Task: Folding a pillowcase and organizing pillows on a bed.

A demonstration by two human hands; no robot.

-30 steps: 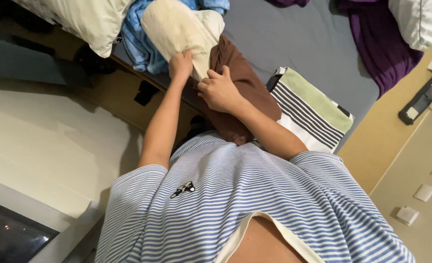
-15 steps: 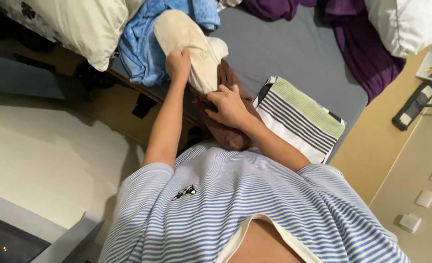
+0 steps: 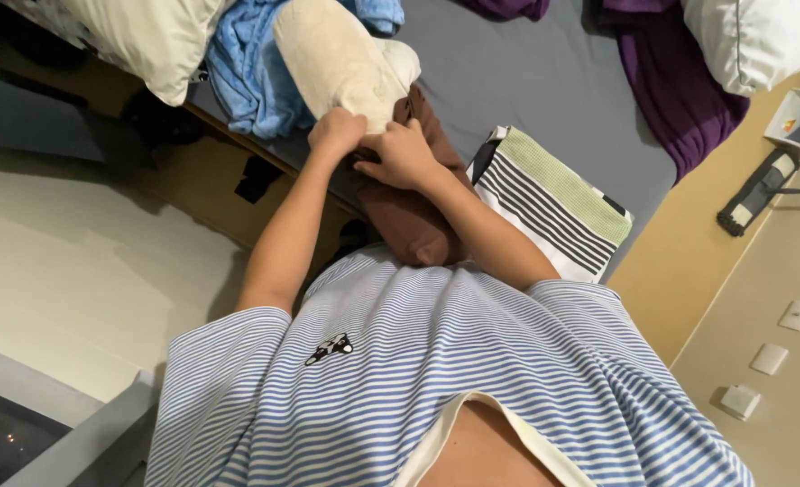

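Gripping a cream cloth (image 3: 341, 59) at the bed's (image 3: 526, 81) near edge, the left hand (image 3: 335, 133) is clamped on its lower end. The cloth's long axis runs away from the person, toward blue clothes (image 3: 242, 77). The right hand (image 3: 404, 153), fingers curled together, presses on a brown garment (image 3: 413, 225) just beside it. A striped folded cloth (image 3: 549, 198) lies to the right.

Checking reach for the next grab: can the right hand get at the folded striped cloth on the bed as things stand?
Probably yes. The right hand rests on the brown garment, and the folded striped cloth lies just beside that forearm on the bed, uncovered, nothing between.
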